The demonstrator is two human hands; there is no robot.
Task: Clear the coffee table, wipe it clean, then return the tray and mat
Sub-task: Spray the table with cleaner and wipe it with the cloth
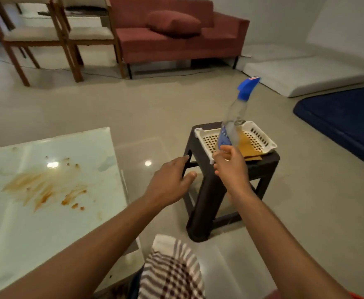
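Note:
The glass coffee table (15, 234) fills the left side, its top smeared with brown stains (45, 188). To its right a dark stool (209, 190) carries the white perforated tray (261, 134) with a tan mat (249, 145) lying in it. My right hand (230, 167) is shut on the base of a clear spray bottle (234, 117) with a blue trigger head, tilted above the tray. My left hand (172, 180) hovers open beside the stool's left corner. A checked cloth (172, 270) lies on my lap at the bottom.
A red sofa (176, 39) with a cushion and two wooden chairs (47, 37) stand at the back. A white mattress (306, 74) and a blue mattress (345, 124) lie on the floor to the right. Bare floor separates table and stool.

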